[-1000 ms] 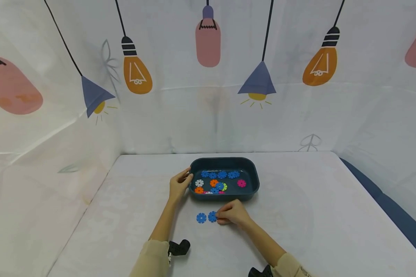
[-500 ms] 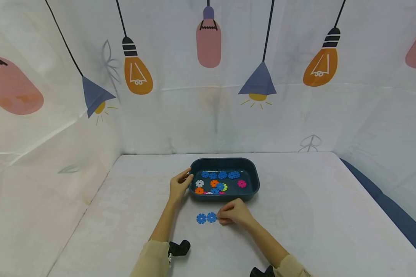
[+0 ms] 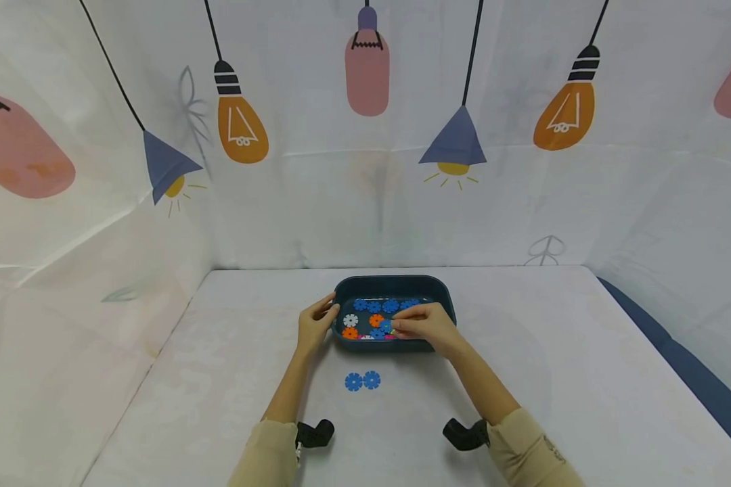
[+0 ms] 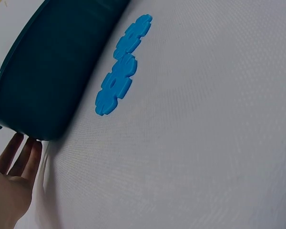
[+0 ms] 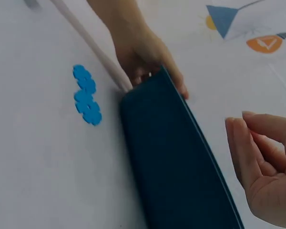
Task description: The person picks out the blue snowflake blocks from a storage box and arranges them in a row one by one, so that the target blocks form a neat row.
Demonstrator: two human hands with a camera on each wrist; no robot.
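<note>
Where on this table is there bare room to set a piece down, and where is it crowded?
Bare cloth lies right of the tray, left of the left hand, and behind the tray toward the backdrop. In front, the strip between the two forearms holds two blue discs lying side by side. The tray is crowded: discs cover its floor and the right hand reaches in.

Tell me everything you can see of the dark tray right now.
The tray is a dark teal rounded rectangle with raised walls, plastic by the look, sitting flat on the white table. It holds flat toothed discs: a row of blue ones at the back, plus white, orange and others. The left hand grips its left end; the right hand reaches over the discs inside. Two joined blue discs lie on the table in front, apart from it.
</note>
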